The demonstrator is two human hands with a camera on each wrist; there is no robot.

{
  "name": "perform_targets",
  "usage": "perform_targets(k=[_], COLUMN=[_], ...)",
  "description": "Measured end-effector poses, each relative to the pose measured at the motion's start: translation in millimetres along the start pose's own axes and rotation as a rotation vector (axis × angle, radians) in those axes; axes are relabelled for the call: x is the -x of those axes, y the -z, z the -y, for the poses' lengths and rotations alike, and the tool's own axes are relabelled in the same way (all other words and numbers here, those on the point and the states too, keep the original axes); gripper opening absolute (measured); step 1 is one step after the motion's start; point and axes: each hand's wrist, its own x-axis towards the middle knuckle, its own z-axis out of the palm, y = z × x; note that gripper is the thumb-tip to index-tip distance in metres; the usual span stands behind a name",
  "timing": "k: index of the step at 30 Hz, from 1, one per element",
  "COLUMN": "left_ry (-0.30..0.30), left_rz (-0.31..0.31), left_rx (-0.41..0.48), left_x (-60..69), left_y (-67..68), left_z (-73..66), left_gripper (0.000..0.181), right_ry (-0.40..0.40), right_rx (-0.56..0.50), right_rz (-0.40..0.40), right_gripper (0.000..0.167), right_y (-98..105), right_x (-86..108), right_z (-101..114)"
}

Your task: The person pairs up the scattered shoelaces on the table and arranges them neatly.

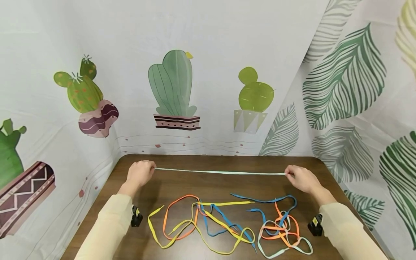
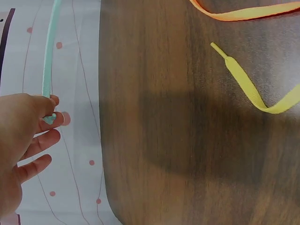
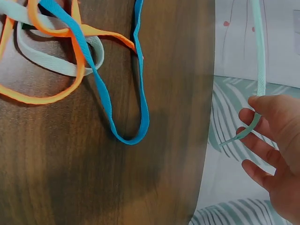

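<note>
A pale mint shoelace (image 1: 227,172) is stretched nearly straight between the two hands, above the far part of the table. My left hand (image 1: 140,172) pinches one end between thumb and forefinger; in the left wrist view a small bunched bit of the mint shoelace (image 2: 49,118) pokes out below the thumb. At the other end my right hand (image 1: 302,177) pinches the lace between thumb and fingertips. Its loose tip hangs past the fingers in the right wrist view, where the right hand (image 3: 281,136) has its other fingers loosely bent.
On the brown table (image 1: 182,184) lie loose, overlapping shoelaces: a yellow shoelace (image 1: 156,238), an orange shoelace (image 1: 165,216) and a blue shoelace (image 1: 224,215). To the right, a tangle includes a blue shoelace (image 3: 105,98), an orange shoelace (image 3: 51,99) and a pale shoelace (image 3: 47,61). A patterned cloth (image 1: 214,36) hangs behind.
</note>
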Motion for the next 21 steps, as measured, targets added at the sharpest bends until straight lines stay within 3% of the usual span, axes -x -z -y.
perform_targets(k=[6, 12, 21], left_ry=[0.059, 0.108, 0.143], left_rz=[0.004, 0.046, 0.085], left_rx=[0.018, 0.028, 0.043], left_x=[-5.4, -12.8, -22.5], left_y=[2.5, 4.0, 5.0], left_z=[2.0, 4.5, 8.5], left_gripper=[0.010, 0.013, 0.018], right_ry=[-0.045, -0.103, -0.160], right_rx=[0.016, 0.013, 0.026], right_rz=[0.030, 0.063, 0.075], right_gripper=[0.006, 0.008, 0.014], right_y=[0.5, 2.0, 1.1], right_x=[-5.4, -12.1, -22.4], right_z=[-4.8, -12.9, -21.6])
